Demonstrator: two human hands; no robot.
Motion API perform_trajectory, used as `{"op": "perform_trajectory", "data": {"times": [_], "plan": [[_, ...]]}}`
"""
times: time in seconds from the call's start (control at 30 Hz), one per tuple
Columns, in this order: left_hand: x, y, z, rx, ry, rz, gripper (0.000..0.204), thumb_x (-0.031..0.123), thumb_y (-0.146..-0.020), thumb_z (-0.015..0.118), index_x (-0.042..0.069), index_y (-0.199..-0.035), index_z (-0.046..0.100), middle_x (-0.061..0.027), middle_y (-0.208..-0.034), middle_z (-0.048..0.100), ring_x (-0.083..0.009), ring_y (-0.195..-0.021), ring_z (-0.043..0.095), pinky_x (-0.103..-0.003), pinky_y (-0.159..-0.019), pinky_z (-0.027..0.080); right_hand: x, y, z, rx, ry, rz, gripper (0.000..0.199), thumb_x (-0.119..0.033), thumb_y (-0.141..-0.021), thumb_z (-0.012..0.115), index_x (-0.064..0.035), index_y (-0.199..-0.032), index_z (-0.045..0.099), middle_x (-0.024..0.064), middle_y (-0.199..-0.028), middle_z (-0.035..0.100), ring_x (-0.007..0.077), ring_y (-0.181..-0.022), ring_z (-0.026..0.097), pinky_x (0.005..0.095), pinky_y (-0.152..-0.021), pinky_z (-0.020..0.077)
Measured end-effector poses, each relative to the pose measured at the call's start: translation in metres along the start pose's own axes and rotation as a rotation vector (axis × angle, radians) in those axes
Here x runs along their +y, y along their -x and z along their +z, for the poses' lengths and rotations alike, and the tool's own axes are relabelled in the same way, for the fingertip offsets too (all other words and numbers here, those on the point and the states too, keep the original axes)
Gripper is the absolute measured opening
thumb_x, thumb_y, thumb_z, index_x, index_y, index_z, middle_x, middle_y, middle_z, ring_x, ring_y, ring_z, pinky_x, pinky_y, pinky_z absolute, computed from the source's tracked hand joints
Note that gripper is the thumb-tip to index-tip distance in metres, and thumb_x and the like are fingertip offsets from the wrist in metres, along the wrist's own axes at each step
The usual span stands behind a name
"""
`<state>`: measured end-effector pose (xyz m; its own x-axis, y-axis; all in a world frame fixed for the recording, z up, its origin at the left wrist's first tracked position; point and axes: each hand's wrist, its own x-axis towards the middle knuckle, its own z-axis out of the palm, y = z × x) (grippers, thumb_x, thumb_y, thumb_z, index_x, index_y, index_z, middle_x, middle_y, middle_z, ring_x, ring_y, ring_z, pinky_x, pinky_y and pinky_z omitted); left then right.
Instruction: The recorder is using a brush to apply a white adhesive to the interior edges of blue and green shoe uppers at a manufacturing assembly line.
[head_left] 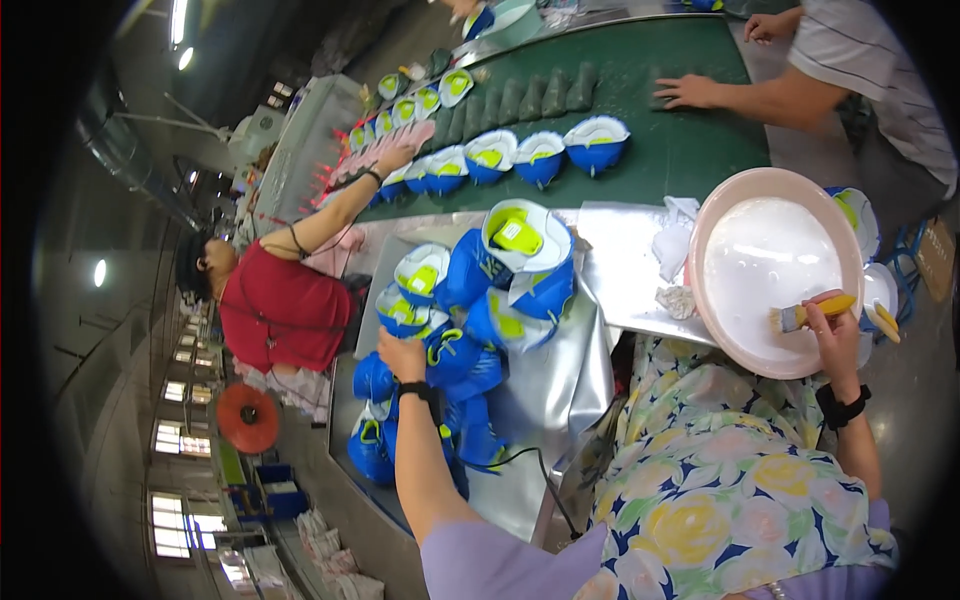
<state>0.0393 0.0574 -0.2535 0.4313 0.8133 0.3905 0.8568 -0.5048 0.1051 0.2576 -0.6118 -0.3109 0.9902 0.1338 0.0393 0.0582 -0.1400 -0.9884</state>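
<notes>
- The person's left hand [400,355] reaches out onto a heap of blue shoe uppers with white and yellow-green linings [470,310]; the fingers curl over the top of one upper at the near left of the heap, though whether they grip it or only rest on it I cannot tell
- The heap lies on a shiny silver metal worktable [560,390], filling most of its left half, with several uppers crowding the table's left edge
- The right hand [835,335] is clenched around the yellow handle of a small flat brush [800,316], bristles pointing left over the inside of a wide pink plastic basin of white glue [770,270]
- The basin sits close to the lap in a floral apron [700,480], its lower rim just by the right hand
- Between heap and basin a bare strip of the table stays open, holding only crumpled white rags [675,240] near the basin's left rim
- Beyond the table runs a green conveyor belt [680,130] with a row of blue uppers; another person's hand [690,92] rests flat on it
- A person in a red top [280,310] at the far left stretches an arm to the belt
</notes>
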Motion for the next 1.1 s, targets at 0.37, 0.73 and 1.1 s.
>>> {"op": "perform_trajectory", "data": {"times": [0.37, 0.73, 1.1], "plan": [[0.18, -0.009, 0.099, -0.764, 1.011, -0.375, 0.035, 0.018, -0.09, 0.063, -0.001, -0.119, 0.057, -0.0137, -0.103, 0.066, -0.0288, -0.084, 0.069, -0.047, -0.067, 0.061, -0.028, 0.007, 0.009, -0.012, 0.069, -0.015, 0.01, -0.009, -0.091, 0.066, -0.0001, -0.095, 0.061, 0.0037, -0.086, 0.064, 0.0098, -0.077, 0.062, 0.0234, -0.07, 0.0489], [0.241, 0.091, 0.028, -0.282, 0.261, 1.435, 0.055, -0.001, -0.082, 0.054, 0.011, -0.136, 0.054, -0.0143, -0.143, 0.049, -0.0343, -0.134, 0.044, -0.05, -0.11, 0.034, -0.035, 0.003, 0.004, -0.026, 0.16, -0.066, 0.014, -0.013, -0.09, 0.069, -0.0001, -0.093, 0.063, 0.006, -0.087, 0.067, 0.0123, -0.074, 0.063, 0.0249, -0.067, 0.049], [0.283, 0.131, 0.044, -0.656, 0.605, 1.003, 0.049, 0.004, -0.08, 0.056, 0.011, -0.128, 0.058, -0.019, -0.12, 0.062, -0.0353, -0.114, 0.057, -0.048, -0.098, 0.043, -0.074, -0.042, -0.001, -0.154, 0.143, -0.03, 0.023, -0.016, -0.09, 0.067, 0.0028, -0.102, 0.063, 0.0101, -0.084, 0.067, 0.0151, -0.075, 0.065, 0.0283, -0.065, 0.0508]]}}
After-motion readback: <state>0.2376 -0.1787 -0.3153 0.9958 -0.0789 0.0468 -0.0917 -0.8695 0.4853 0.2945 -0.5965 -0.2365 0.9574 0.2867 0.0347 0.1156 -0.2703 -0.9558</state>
